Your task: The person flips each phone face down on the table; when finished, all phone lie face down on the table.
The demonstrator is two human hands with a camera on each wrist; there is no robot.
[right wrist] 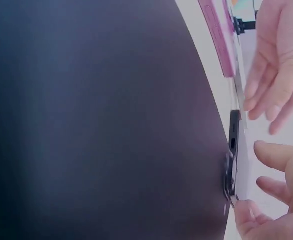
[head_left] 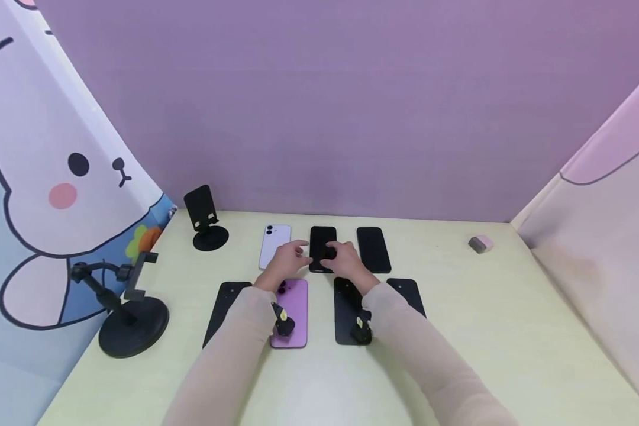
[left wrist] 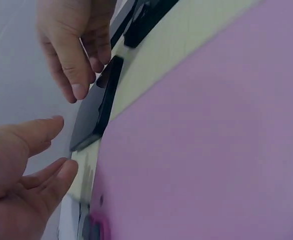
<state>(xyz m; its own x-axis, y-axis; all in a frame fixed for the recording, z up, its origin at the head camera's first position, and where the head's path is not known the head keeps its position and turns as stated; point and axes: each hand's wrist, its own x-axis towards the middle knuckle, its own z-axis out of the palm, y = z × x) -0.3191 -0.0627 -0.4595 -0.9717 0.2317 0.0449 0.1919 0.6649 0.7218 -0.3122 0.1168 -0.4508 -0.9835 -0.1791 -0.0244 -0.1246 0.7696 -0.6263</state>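
Head view: the middle black phone of the back row lies flat on the table between the left hand and right hand, fingers relaxed at its edges. Seven phones and two stands show.

Left wrist view: the right hand's fingertips touch the phone's edge; the left hand's fingers lie straight just beside it, grasping nothing.

Right wrist view: the phone's end lies between both hands' loose fingers.

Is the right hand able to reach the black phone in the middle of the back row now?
Probably yes. The right hand already hovers at the black phone, with nothing between them; the left hand is at its other side.

Black phone: flat on table, middle of back row, dark face up.
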